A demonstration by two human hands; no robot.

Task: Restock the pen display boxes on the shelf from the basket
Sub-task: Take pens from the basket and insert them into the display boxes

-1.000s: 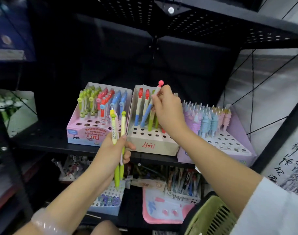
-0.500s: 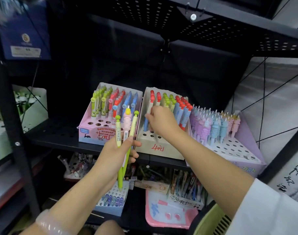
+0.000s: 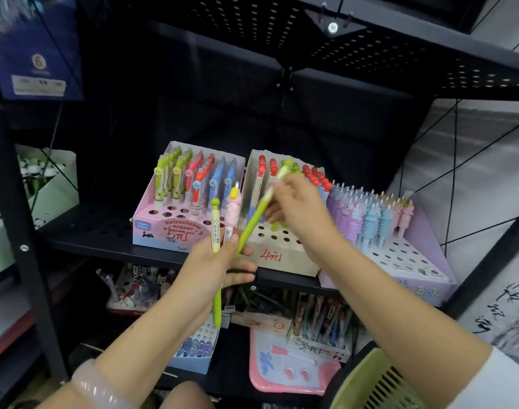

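The right hand (image 3: 296,205) pinches a light, stiff green pen (image 3: 254,221) near its top, just above the 4-yuan box (image 3: 282,258); the left hand (image 3: 220,261) grips spare pens (image 3: 215,228) mid-barrel in front of it.

Matt black perforated metal shelf (image 3: 99,228), matt cardboard display boxes (image 3: 282,255), smooth plastic pens (image 3: 254,219), ribbed green plastic basket (image 3: 379,382).
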